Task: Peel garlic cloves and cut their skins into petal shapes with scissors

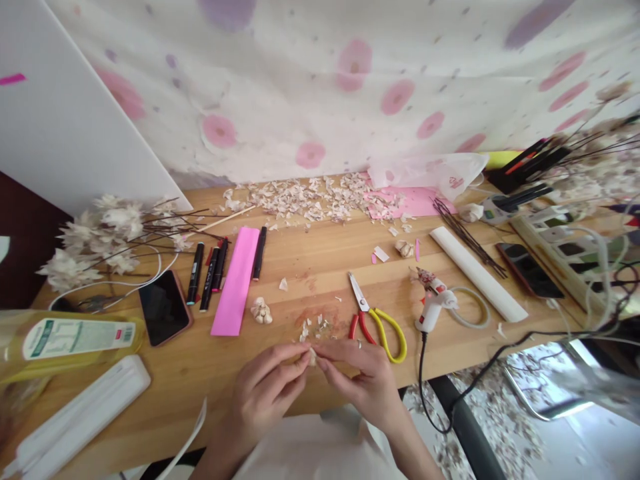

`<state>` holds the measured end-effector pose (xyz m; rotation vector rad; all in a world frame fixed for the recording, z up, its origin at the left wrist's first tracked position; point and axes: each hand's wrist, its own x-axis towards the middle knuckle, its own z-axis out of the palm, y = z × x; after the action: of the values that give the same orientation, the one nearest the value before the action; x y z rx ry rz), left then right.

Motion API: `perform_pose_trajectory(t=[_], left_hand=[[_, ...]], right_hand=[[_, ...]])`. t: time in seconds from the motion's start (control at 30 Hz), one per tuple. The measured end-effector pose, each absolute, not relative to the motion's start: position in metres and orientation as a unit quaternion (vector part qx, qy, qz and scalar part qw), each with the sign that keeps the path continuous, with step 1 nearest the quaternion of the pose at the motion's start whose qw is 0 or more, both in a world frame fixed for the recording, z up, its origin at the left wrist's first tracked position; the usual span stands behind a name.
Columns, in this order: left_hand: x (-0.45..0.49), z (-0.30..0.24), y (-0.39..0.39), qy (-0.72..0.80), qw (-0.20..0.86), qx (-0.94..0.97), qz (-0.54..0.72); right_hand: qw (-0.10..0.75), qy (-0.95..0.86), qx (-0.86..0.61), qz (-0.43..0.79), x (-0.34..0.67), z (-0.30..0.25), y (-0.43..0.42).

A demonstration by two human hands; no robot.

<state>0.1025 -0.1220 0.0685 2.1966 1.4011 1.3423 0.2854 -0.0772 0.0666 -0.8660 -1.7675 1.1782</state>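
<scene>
small off-white piece (313,359), btwn fingertips of l. hand (267,383) & r. hand (363,380); visible part approx. crosswise to fingers, rest hidden; both pinch it, backs up, fingers angled inward.

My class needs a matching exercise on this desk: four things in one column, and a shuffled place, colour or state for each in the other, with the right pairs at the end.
Column 1
1. Scissors
2. Glue gun
3. Long pink strip
4. Small pale piece

Column 2
A. Has a black pen along its right side
B. Held between left hand and right hand
C. White body with a black cord
D. Handles in red and yellow

Right pairs: 1-D, 2-C, 3-A, 4-B
</scene>
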Motion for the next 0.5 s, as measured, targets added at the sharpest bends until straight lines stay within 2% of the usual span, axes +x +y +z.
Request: perform_pose_trajectory(t=[0.5], left_hand=[[0.1009,0.0718,-0.1221,0.493,0.090,0.754,0.425]], right_hand=[[0.403,-0.770,-0.325,0.373,0.2853,0.0654,-0.0748]])
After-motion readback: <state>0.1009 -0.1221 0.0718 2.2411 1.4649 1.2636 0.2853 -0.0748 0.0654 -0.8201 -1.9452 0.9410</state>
